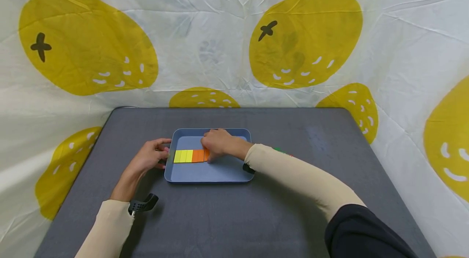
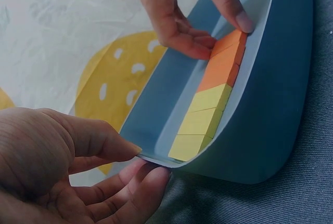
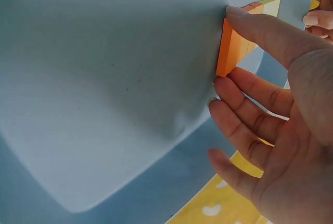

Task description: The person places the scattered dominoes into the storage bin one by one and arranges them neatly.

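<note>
A blue-grey tray (image 1: 205, 174) lies on the table with a row of flat blocks in it. Yellow blocks (image 2: 195, 122) form the row's left end, against the tray's left wall, and orange blocks (image 2: 217, 69) continue it rightward. My left hand (image 1: 147, 155) pinches the tray's left rim, thumb on top and fingers below. Over the tray, my right hand (image 1: 221, 143) holds the last orange block (image 3: 225, 50) at the row's right end, thumb on one short end and index finger at the other. From the head, this hand partly covers that block.
The dark grey table (image 1: 234, 217) surrounds the tray. Small green and red things (image 1: 279, 149) show just past the right sleeve, mostly hidden by it. A white cloth (image 1: 212, 54) with large yellow shapes hangs behind the table.
</note>
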Demonstrator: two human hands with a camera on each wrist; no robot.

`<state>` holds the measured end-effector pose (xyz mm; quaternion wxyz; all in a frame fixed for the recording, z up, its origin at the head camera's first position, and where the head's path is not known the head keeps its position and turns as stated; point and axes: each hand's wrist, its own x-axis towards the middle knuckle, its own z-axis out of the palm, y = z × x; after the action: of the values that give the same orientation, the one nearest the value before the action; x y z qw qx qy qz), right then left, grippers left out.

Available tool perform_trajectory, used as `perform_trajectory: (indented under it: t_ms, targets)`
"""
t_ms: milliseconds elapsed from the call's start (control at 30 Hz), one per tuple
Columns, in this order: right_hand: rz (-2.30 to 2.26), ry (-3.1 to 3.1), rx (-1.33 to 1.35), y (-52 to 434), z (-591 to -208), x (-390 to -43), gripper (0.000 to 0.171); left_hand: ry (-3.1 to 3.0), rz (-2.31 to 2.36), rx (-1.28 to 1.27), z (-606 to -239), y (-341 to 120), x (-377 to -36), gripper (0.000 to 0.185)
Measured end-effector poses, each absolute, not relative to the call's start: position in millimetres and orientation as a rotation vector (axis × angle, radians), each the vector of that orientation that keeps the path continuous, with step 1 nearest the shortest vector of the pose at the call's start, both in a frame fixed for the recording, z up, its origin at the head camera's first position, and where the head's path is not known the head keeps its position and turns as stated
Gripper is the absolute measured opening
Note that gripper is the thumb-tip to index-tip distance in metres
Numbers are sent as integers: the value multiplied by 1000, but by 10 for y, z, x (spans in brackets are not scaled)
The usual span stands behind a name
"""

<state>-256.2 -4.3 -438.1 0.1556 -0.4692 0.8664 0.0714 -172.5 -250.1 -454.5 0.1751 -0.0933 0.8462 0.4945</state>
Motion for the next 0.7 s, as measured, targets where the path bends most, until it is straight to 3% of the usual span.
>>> perform_trajectory:
  t_ms: [700]
  targets:
    - [-71,2478,-1279,216,-4164,-2543,52,2422,1378,-270,-4510,-2470,-1725,53]
